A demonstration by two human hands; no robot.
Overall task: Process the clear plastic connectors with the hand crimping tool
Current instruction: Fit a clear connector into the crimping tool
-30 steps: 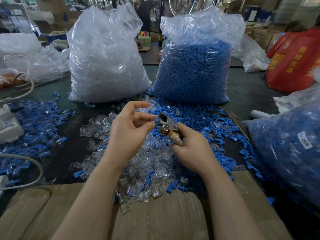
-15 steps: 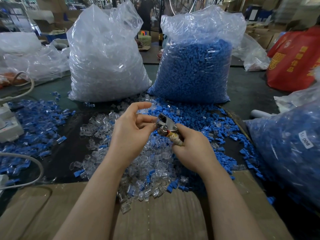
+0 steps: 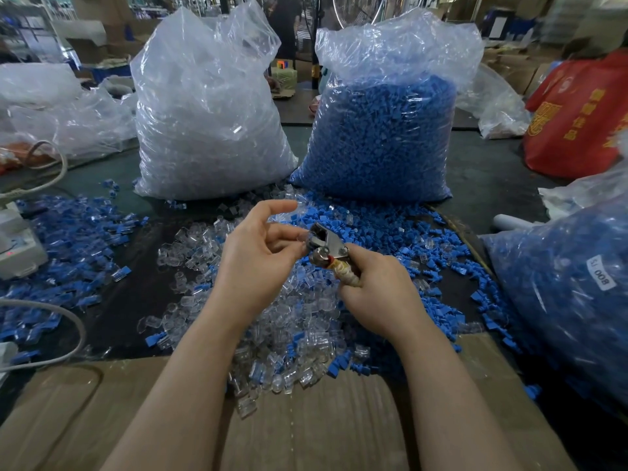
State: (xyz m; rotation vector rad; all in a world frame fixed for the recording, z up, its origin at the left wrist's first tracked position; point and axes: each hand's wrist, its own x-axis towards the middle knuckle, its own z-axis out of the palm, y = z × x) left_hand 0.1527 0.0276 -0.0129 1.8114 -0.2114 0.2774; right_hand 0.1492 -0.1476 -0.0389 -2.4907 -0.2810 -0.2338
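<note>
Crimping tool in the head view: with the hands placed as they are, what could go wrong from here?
1. The left hand pinches a clear connector right at the head of the crimping tool; a squeeze by the right hand could nip a fingertip.
2. The connector is small and see-through; whether it sits squarely in the tool cannot be told, so a crooked crimp seems possible.
3. If dropped, it could vanish into the loose pile of clear connectors below.

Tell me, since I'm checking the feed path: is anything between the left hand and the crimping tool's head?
Nothing visible. The left hand has its fingertips right at the metal head of the crimping tool, which the right hand grips by its wrapped handle above the pile of clear connectors.
</note>
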